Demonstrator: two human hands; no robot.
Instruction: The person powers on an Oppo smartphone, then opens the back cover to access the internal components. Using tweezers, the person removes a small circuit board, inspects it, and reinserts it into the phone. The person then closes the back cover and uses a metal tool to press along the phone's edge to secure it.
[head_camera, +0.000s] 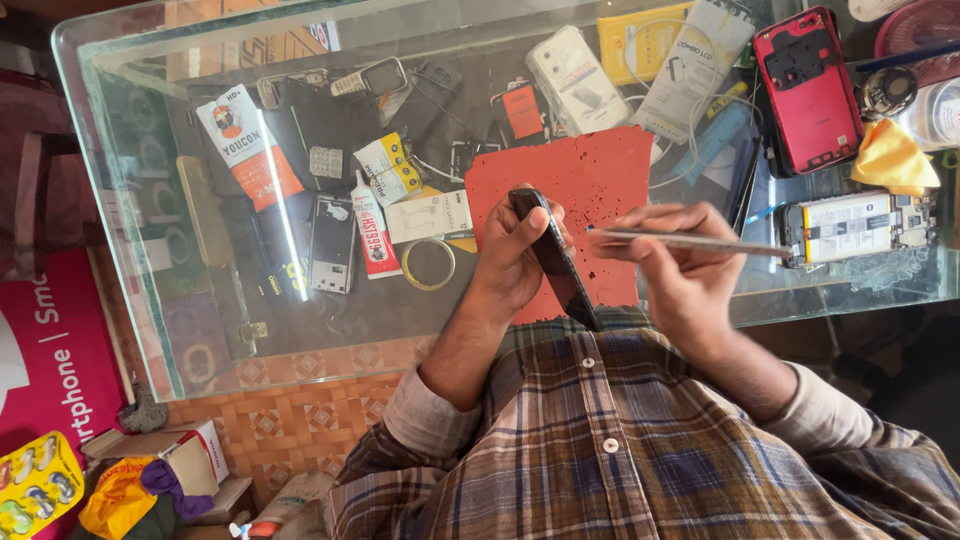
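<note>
phone held on edge over the red mat, thin tool brought to its rim

the left hand (515, 255) is closed around a dark phone (555, 260), fingers wrapped over its upper end, thumb along one side. the phone stands tilted on its edge just above the near edge of the red mat (575, 200), its lower end pointing back toward the plaid shirt (620, 450). holding it edge-on like this seems meant to turn the thin side seam toward the other hand.

the right hand (680, 265), at the right edge of the mat, pinches a slim metal tool (690, 240) between thumb and fingers, pen-fashion. its tip (592, 230) points left and sits close to the phone's upper edge; whether it touches i cannot tell. the pen grip probably gives fine control at the point.

the mat lies on a glass-topped table (200, 330), likely as a padded, high-contrast work patch. left of the mat are a roll of tape (428, 264), a glue tube (372, 235) and a bare phone frame (332, 243). beyond the mat's far edge lies a white phone back (575, 80). right of the mat are a red phone housing (808, 90), a yellow cloth (890, 158) and an opened phone (860, 228) showing its battery, all within arm's reach.
</note>
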